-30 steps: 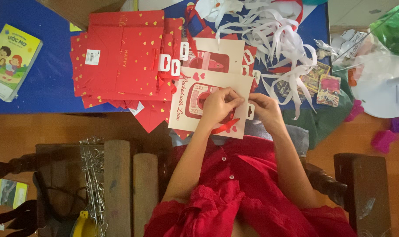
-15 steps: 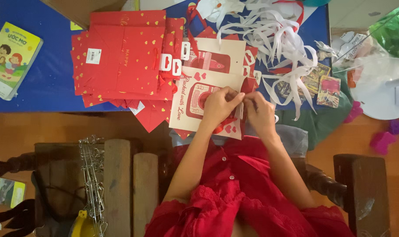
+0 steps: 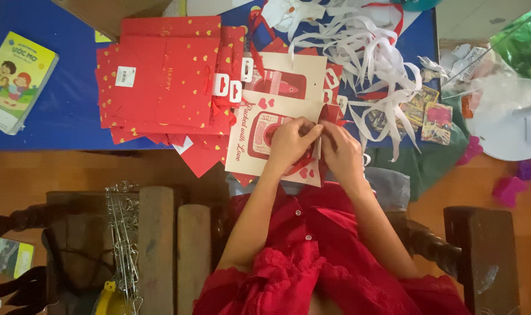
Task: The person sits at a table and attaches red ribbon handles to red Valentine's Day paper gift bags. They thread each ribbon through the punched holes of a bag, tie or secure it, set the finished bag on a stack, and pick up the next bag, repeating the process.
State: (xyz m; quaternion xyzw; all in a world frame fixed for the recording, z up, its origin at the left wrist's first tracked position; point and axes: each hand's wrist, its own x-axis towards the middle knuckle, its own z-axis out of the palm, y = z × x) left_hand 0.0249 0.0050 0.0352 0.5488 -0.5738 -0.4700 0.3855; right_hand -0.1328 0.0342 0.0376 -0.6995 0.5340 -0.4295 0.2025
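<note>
A cream paper gift bag (image 3: pixel 255 146) with a red picture and small hearts lies flat at the near edge of the blue table (image 3: pixel 61 111). My left hand (image 3: pixel 290 142) rests on its middle and pinches its right side. My right hand (image 3: pixel 340 150) grips the same right edge, where a red fold (image 3: pixel 331 114) sticks up. A second cream bag (image 3: pixel 288 73) lies just behind. Both forearms reach out from red sleeves.
A stack of red heart-patterned bags (image 3: pixel 166 81) lies to the left. White paper strips (image 3: pixel 359 52) pile up behind right, with small picture cards (image 3: pixel 429 116). A children's book (image 3: pixel 17 81) sits at far left. A white plate (image 3: pixel 507 119) is at right; wooden chair arms frame me.
My hands have slid together toward the bag's right edge, and that edge is now folded up, showing red. The bag sits slightly narrower than before.
</note>
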